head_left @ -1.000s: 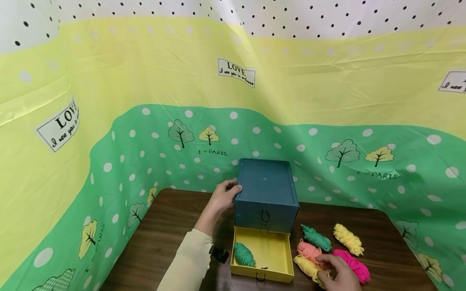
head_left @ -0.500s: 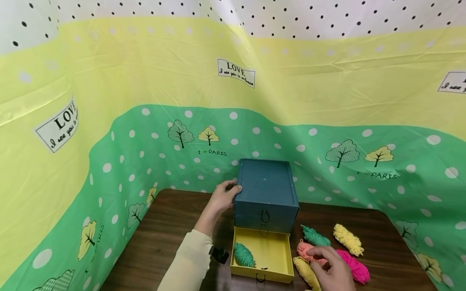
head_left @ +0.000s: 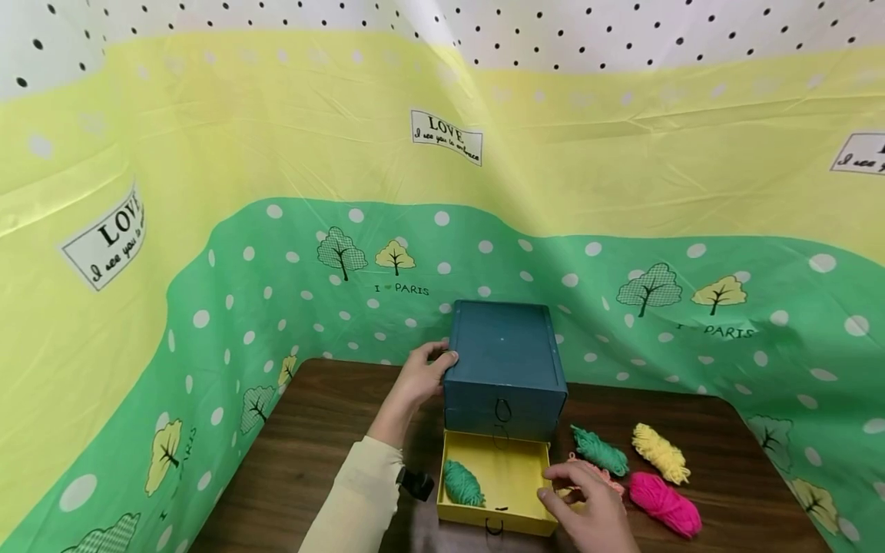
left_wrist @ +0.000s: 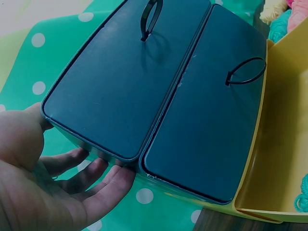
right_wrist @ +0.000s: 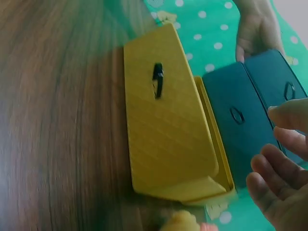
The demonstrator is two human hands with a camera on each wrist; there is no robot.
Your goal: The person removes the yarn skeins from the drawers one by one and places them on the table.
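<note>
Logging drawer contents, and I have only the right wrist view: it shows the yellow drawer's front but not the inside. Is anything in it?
Observer: Yes, one green yarn bundle lies against the left wall of the yellow drawer.
Operator: Any yarn loose on the table?
Observer: Right of the drawer lie a second green bundle, a yellow bundle and a pink bundle.
Operator: Where is the right hand?
Observer: The right hand is at the drawer's right wall; I cannot tell whether it holds yarn.

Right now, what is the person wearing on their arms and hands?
Both hands are bare: no gloves or rings show. The left hand comes out of a long cream-coloured sleeve, with a small black device at the wrist. Of the right hand, no sleeve is visible.
</note>
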